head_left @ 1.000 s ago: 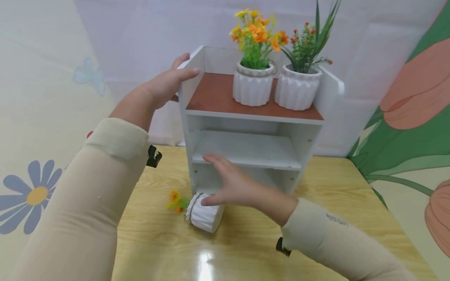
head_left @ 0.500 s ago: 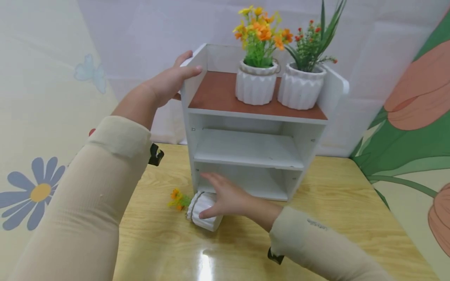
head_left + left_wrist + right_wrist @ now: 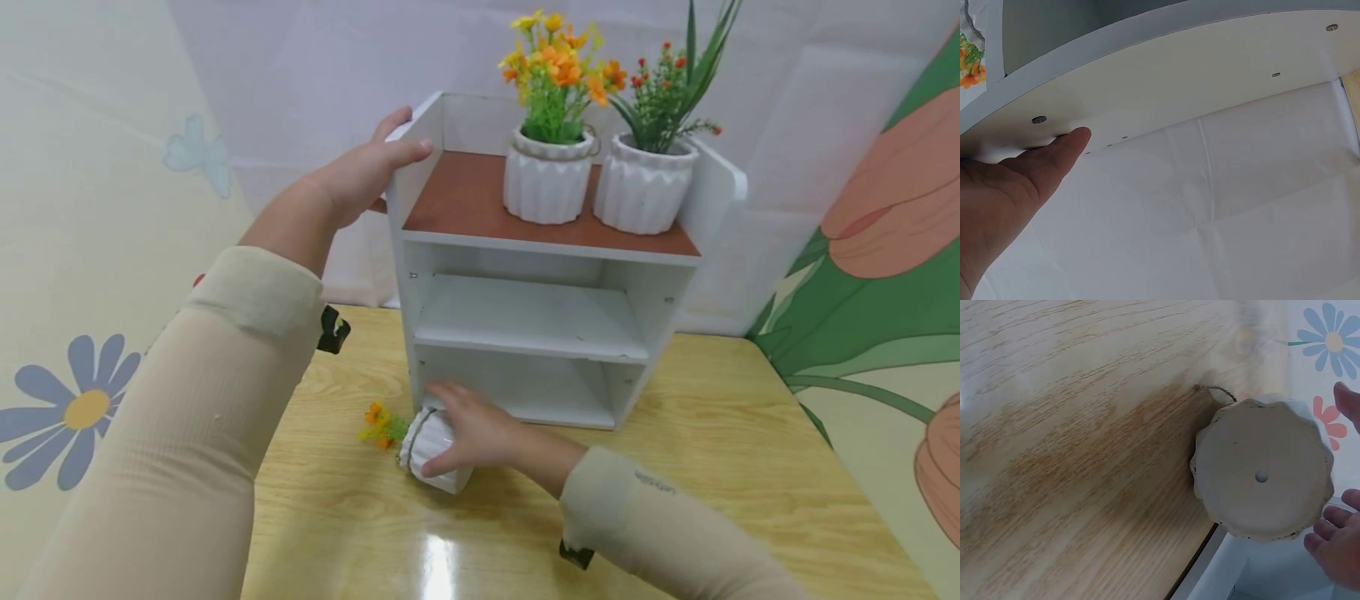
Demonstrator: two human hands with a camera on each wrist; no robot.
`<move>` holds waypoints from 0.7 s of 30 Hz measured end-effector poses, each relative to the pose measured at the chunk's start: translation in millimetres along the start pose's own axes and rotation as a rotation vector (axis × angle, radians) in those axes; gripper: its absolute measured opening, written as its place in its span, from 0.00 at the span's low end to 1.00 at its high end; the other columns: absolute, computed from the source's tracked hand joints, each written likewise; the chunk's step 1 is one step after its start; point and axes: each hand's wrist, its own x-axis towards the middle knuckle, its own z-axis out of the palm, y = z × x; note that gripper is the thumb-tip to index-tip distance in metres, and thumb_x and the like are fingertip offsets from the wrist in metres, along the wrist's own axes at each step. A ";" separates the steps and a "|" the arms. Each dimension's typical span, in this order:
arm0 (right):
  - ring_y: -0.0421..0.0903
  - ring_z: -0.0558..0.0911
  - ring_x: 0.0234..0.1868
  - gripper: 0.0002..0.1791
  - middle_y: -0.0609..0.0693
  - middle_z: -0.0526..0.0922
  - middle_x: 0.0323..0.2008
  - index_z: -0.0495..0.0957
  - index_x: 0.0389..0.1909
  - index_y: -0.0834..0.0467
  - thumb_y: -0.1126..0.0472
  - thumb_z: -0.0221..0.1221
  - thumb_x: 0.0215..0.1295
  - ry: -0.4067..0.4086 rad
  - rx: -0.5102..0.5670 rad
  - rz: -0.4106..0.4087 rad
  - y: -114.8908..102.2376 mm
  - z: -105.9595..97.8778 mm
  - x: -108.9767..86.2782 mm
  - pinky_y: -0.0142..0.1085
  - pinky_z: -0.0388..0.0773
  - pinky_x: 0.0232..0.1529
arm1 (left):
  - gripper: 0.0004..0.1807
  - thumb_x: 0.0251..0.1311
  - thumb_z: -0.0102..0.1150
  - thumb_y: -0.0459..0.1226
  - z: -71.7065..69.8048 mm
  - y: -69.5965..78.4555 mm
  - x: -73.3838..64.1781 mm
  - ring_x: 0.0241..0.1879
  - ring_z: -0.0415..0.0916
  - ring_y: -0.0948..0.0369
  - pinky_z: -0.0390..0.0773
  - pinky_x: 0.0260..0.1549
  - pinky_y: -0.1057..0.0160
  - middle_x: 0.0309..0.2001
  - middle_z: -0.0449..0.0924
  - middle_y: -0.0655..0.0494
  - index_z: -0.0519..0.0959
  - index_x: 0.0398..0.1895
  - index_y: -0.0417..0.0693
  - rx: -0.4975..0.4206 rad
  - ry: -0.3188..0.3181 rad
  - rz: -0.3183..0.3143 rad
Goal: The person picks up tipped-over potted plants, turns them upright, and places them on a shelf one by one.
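Observation:
My left hand [image 3: 352, 182] holds the upper left side panel of a small white shelf [image 3: 528, 315], one finger over the top edge. In the left wrist view a finger of it lies along the panel's outer face. A white fluted flowerpot [image 3: 426, 443] with orange and yellow flowers [image 3: 381, 427] lies on its side by the shelf's lower left front. My right hand [image 3: 480, 429] reaches over this pot, thumb and fingers spread apart. From the right wrist, the pot's round base [image 3: 1254, 456] shows a small hole, with fingers [image 3: 1335, 531] close to its rim.
On the shelf's brown top stand a pot of orange flowers [image 3: 547, 179] and a pot with red-berried greenery [image 3: 643, 187]. The shelf rests on a wood-grain table [image 3: 697, 467] against a white cloth backdrop [image 3: 322, 67].
My right hand has moved down and left, closer round the fallen flowerpot. My left hand keeps its place on the shelf. The whole view has shifted slightly.

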 end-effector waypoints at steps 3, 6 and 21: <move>0.52 0.57 0.76 0.62 0.52 0.55 0.76 0.51 0.77 0.53 0.41 0.75 0.44 -0.006 -0.018 -0.006 1.5 3.3 2.0 0.49 0.59 0.72 | 0.38 0.69 0.34 0.62 0.3 -0.4 0.0 0.71 0.52 0.54 0.57 0.68 0.44 0.76 0.47 0.54 0.28 0.75 0.82 0.003 0.003 0.004; 0.51 0.57 0.76 0.62 0.52 0.56 0.76 0.51 0.77 0.53 0.41 0.75 0.44 -0.014 -0.022 -0.010 2.9 5.6 4.4 0.47 0.58 0.73 | 0.39 0.69 0.34 0.63 0.5 -0.5 -0.1 0.71 0.52 0.53 0.57 0.69 0.44 0.76 0.47 0.55 0.28 0.74 0.83 0.009 0.006 0.005; 0.50 0.61 0.74 0.60 0.53 0.60 0.74 0.55 0.75 0.56 0.39 0.75 0.45 -0.066 -0.108 -0.015 5.9 15.1 18.1 0.42 0.59 0.73 | 0.38 0.68 0.34 0.63 0.2 -1.2 0.5 0.72 0.51 0.53 0.57 0.69 0.44 0.77 0.46 0.56 0.27 0.74 0.84 0.021 0.007 0.008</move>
